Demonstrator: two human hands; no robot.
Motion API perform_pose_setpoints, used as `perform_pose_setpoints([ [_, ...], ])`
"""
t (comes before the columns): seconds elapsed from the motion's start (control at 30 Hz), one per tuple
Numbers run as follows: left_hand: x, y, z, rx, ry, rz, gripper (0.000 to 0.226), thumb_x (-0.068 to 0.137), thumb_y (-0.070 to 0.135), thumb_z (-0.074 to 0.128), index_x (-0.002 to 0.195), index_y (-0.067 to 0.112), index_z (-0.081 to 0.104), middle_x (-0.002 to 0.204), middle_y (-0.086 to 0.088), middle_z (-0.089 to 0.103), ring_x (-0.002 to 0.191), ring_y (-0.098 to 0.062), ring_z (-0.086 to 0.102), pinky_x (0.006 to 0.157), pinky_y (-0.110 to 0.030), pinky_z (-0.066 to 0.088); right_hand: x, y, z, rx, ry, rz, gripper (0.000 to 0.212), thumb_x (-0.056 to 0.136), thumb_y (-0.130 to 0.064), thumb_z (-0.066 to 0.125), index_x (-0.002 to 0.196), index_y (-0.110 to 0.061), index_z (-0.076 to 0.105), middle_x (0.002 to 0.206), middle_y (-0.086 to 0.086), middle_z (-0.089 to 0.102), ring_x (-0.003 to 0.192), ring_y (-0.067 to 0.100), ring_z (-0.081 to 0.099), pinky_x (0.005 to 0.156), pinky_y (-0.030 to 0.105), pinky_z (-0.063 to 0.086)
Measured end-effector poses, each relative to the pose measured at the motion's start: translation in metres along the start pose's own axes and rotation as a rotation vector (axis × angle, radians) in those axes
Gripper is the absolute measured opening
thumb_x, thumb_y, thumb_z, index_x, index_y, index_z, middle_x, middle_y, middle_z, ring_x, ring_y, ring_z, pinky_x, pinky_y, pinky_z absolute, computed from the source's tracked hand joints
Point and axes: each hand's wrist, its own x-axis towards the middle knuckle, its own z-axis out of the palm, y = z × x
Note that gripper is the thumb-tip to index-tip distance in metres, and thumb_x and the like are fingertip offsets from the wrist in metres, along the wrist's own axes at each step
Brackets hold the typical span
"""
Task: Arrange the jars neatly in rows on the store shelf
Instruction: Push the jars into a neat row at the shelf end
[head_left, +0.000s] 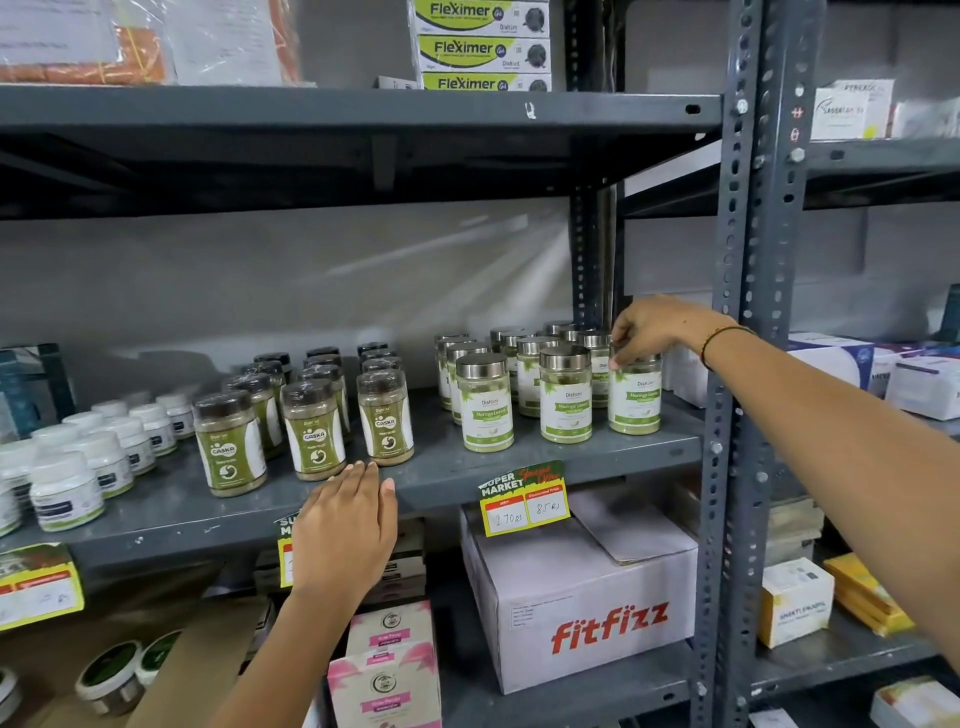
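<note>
Two hands are at the shelf (519, 467). The right hand (649, 327) pinches the silver lid of the end jar (635, 397), which stands just under its fingers. The left hand (345, 525) lies flat and open on the shelf edge, holding nothing

Hands at the jar shelf
Right hand (649, 327) grips the rightmost front Moringa jar's (635, 400) lid; left hand (345, 525) rests flat on the shelf edge (441, 486).
</note>
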Motion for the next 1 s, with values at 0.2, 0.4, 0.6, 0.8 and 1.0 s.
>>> perform_pose_setpoints([
  [0.2,0.000,0.000,0.000,-0.009,-0.004,-0.004,0.052,0.093,0.039,0.032,0.115,0.005,0.066,0.116,-0.013,0.069,0.111,-0.026,0.063,0.098,-0.041,0.048,0.001,0.003,0.001,0.061,0.007,-0.006,0.045,0.075,-0.041,0.081,0.112,-0.020,0.069,0.109,-0.002,0.070,0.098,0.016,0.061,0.081,0.028,0.043],
  [0.4,0.000,0.000,0.001,-0.008,-0.001,-0.008,0.052,0.093,0.038,0.032,0.115,0.005,0.066,0.115,-0.013,0.070,0.111,-0.026,0.063,0.098,-0.041,0.048,-0.004,-0.007,0.003,0.055,0.106,-0.051,0.054,0.086,-0.059,0.059,0.121,-0.020,0.065,0.110,0.000,0.067,0.097,0.019,0.062,0.085,0.032,0.048],
  [0.6,0.000,-0.001,0.002,-0.017,0.001,-0.006,0.053,0.094,0.039,0.030,0.117,0.006,0.065,0.118,-0.012,0.069,0.113,-0.025,0.062,0.099,-0.040,0.047,-0.007,-0.040,0.010,0.216,0.100,-0.228,0.075,0.083,-0.074,0.048,0.130,-0.017,0.060,0.128,0.005,0.063,0.113,0.021,0.059,0.090,0.032,0.046],
  [0.8,0.001,-0.001,0.002,-0.015,0.005,-0.009,0.052,0.094,0.039,0.031,0.117,0.007,0.065,0.118,-0.011,0.069,0.113,-0.024,0.062,0.099,-0.040,0.047,-0.005,-0.052,0.017,0.223,0.003,-0.251,0.070,0.076,-0.053,0.075,0.133,-0.016,0.059,0.132,0.002,0.061,0.118,0.019,0.057,0.100,0.033,0.045],
  [1.0,0.001,-0.001,0.003,-0.021,0.002,-0.014,0.051,0.094,0.039,0.031,0.118,0.008,0.064,0.119,-0.011,0.068,0.114,-0.024,0.061,0.099,-0.040,0.047,-0.003,-0.055,0.019,0.259,0.060,-0.243,0.062,0.070,-0.055,0.079,0.117,-0.015,0.069,0.123,-0.001,0.066,0.109,0.018,0.061,0.098,0.037,0.048],
])
